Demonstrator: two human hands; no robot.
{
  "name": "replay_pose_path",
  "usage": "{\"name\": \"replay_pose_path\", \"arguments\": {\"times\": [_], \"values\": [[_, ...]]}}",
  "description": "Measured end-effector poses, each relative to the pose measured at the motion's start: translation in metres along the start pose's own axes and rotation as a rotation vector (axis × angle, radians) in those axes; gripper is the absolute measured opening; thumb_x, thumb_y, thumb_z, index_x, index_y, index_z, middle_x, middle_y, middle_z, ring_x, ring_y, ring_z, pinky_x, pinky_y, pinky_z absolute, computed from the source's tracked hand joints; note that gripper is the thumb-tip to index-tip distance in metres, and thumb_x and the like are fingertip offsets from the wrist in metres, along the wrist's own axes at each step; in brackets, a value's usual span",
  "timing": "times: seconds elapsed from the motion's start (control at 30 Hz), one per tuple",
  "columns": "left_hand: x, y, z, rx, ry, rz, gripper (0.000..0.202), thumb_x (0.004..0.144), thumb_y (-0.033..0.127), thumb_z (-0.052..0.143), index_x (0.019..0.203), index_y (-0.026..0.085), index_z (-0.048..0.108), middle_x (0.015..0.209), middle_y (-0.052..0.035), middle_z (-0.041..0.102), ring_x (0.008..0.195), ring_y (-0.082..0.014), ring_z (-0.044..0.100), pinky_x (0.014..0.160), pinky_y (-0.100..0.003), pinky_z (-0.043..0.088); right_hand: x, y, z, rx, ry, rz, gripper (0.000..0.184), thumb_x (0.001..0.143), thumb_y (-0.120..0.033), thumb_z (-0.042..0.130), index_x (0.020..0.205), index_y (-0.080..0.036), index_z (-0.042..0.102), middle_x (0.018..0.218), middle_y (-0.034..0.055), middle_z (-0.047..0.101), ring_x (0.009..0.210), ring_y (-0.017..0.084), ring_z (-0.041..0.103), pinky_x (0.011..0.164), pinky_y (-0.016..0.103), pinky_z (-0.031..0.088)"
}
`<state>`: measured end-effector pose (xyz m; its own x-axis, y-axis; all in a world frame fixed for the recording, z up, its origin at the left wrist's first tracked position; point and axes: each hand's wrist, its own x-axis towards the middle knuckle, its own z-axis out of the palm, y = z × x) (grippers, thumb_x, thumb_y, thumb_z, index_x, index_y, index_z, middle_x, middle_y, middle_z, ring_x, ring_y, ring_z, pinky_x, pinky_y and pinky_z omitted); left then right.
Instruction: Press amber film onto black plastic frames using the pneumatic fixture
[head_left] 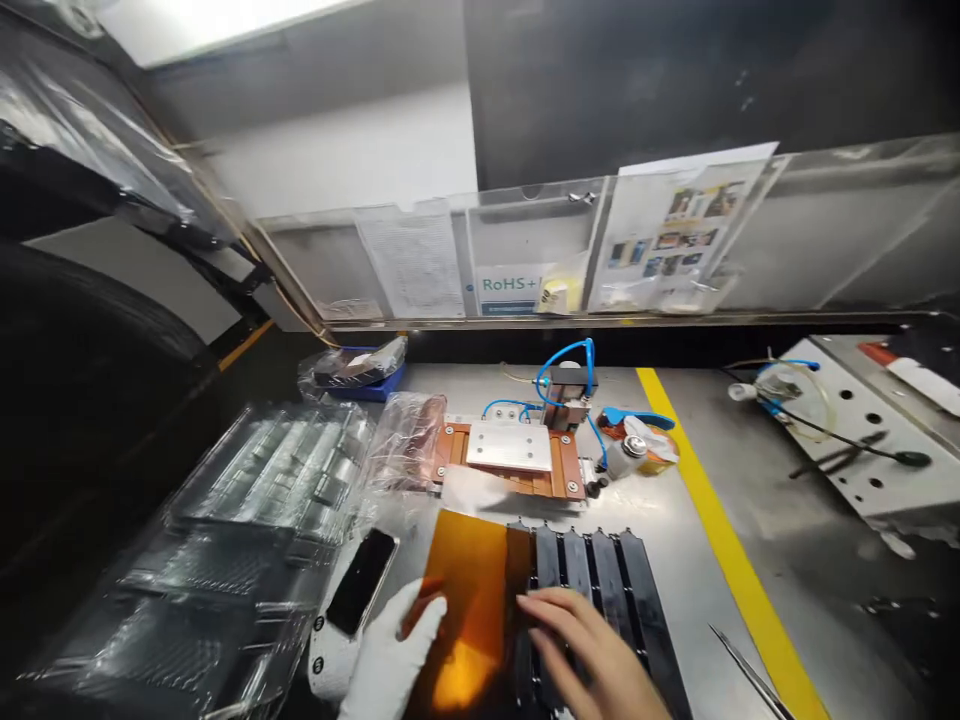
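My left hand (397,640), in a white glove, grips the left edge of a translucent amber film sheet (472,575). A bright reflection shows on the sheet's lower part. Bare, my right hand (589,650) hovers by the sheet's right edge with its fingers stretched and slightly apart; whether the fingertips touch the sheet, I cannot tell. Under and beside that hand lies a row of several black strips (607,570), partly covered by the sheet and the hand. A phone-like device with a black screen (364,580) lies left of the sheet.
Beyond the sheet stands a copper-coloured fixture (566,455) with a silver plate (510,447) and blue air tubes. Clear plastic trays (262,470) are stacked at left. Tweezers (750,670) lie near yellow tape (720,530). A white control box (862,430) stands at right, a bottle (626,457) beside the fixture.
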<state>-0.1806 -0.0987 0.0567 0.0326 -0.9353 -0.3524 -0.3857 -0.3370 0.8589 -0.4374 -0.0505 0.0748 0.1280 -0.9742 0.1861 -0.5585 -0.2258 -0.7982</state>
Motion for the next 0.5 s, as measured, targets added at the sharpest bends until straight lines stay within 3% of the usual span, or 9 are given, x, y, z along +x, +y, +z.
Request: {"name": "replay_pose_path", "arguments": {"times": [0.07, 0.13, 0.2, 0.3, 0.43, 0.5], "values": [[-0.002, -0.005, 0.007, 0.01, -0.037, 0.085, 0.05, 0.078, 0.062, 0.061, 0.103, 0.02, 0.071, 0.107, -0.0087, 0.075, 0.096, -0.023, 0.071, 0.086, -0.028, 0.057, 0.038, -0.024, 0.029, -0.069, 0.012, -0.147, 0.033, 0.091, -0.029, 0.056, 0.123, -0.03, 0.065, 0.117, 0.0078, 0.071, 0.105, 0.022, 0.07, 0.09, 0.031, 0.059], [-0.003, -0.01, 0.008, 0.052, -0.076, 0.19, 0.042, 0.085, 0.055, 0.057, 0.107, 0.022, 0.07, 0.107, -0.0083, 0.075, 0.097, -0.0211, 0.071, 0.086, -0.027, 0.057, 0.057, -0.033, 0.049, -0.143, 0.048, -0.183, 0.037, 0.089, -0.032, 0.06, 0.126, -0.028, 0.061, 0.115, 0.0096, 0.071, 0.104, 0.025, 0.07, 0.087, 0.036, 0.061], [-0.004, -0.011, 0.009, 0.124, -0.085, 0.323, 0.033, 0.09, 0.048, 0.054, 0.107, 0.024, 0.07, 0.103, -0.0071, 0.075, 0.095, -0.0191, 0.071, 0.086, -0.025, 0.056, 0.063, -0.032, 0.058, -0.188, 0.052, -0.201, 0.035, 0.089, -0.034, 0.062, 0.124, -0.029, 0.062, 0.112, 0.0084, 0.072, 0.1, 0.025, 0.071, 0.083, 0.038, 0.062], [-0.004, -0.006, 0.012, 0.21, -0.008, 0.497, 0.028, 0.094, 0.042, 0.049, 0.1, 0.026, 0.071, 0.093, -0.0055, 0.076, 0.087, -0.0173, 0.071, 0.082, -0.024, 0.056, 0.062, -0.025, 0.061, -0.149, 0.019, -0.257, 0.024, 0.091, -0.029, 0.06, 0.114, -0.029, 0.066, 0.106, 0.0039, 0.076, 0.095, 0.022, 0.073, 0.082, 0.031, 0.061], [-0.002, 0.002, 0.022, 0.213, 0.022, 0.565, 0.031, 0.095, 0.043, 0.046, 0.103, 0.027, 0.071, 0.093, -0.0065, 0.075, 0.085, -0.018, 0.07, 0.08, -0.026, 0.056, 0.058, -0.02, 0.066, 0.125, 0.001, -0.083, 0.015, 0.091, -0.031, 0.057, 0.098, -0.026, 0.07, 0.091, 0.0006, 0.079, 0.078, 0.016, 0.075, 0.074, 0.019, 0.058], [0.0, 0.003, 0.026, 0.181, 0.02, 0.539, 0.029, 0.094, 0.042, 0.048, 0.107, 0.029, 0.07, 0.095, -0.0059, 0.075, 0.086, -0.0175, 0.07, 0.08, -0.025, 0.056, 0.058, -0.019, 0.069, 0.188, 0.014, 0.019, 0.02, 0.093, -0.037, 0.056, 0.092, -0.024, 0.07, 0.082, 0.0016, 0.078, 0.071, 0.015, 0.074, 0.068, 0.017, 0.057]]}}
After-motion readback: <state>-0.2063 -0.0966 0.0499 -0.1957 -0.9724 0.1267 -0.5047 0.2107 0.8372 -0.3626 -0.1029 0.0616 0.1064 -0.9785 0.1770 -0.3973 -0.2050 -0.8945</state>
